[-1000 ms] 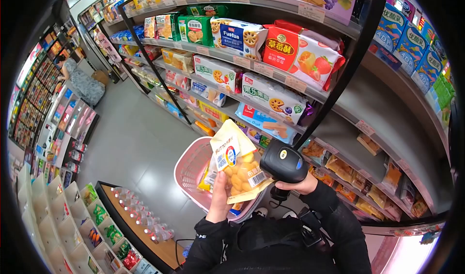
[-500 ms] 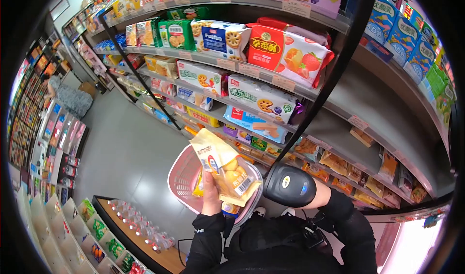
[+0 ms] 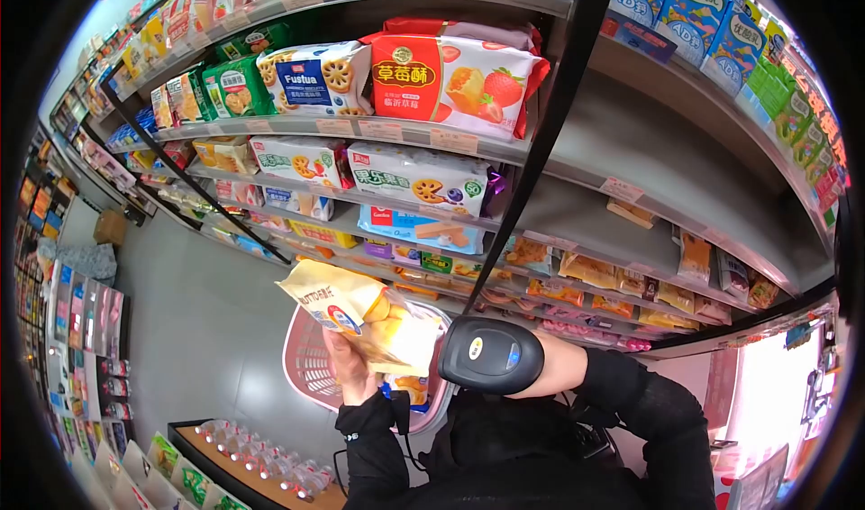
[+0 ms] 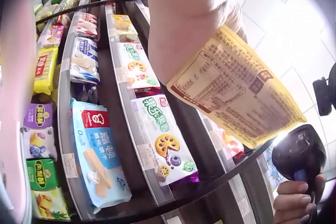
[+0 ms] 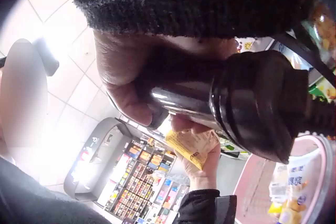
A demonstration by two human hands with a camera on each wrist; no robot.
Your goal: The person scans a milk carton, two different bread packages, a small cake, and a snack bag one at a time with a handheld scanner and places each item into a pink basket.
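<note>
My left hand (image 3: 350, 366) holds a yellow and clear bag of round golden snacks (image 3: 347, 310) by its lower edge, tilted above a pink basket (image 3: 299, 366). The left wrist view shows the printed back of the bag (image 4: 233, 85). In my right hand (image 5: 123, 79), fingers wrapped round the handle, is a black barcode scanner (image 3: 491, 355). The scanner's head is close beside the bag's right side, and a bright white glow covers that part of the bag. A packet with a blue and yellow print (image 3: 410, 390) lies inside the basket, partly hidden under the bag.
Shelves of biscuit packs, among them a red and white strawberry pack (image 3: 459, 82), rise in front. Bottles (image 3: 266, 456) stand on a low wooden surface at lower left, near white compartment bins (image 3: 135, 465). A cable hangs by my left sleeve.
The head view has swung to the right. The bag has tipped over further, and the scanner has turned level with its head towards the bag, where a bright glow now shows.
</note>
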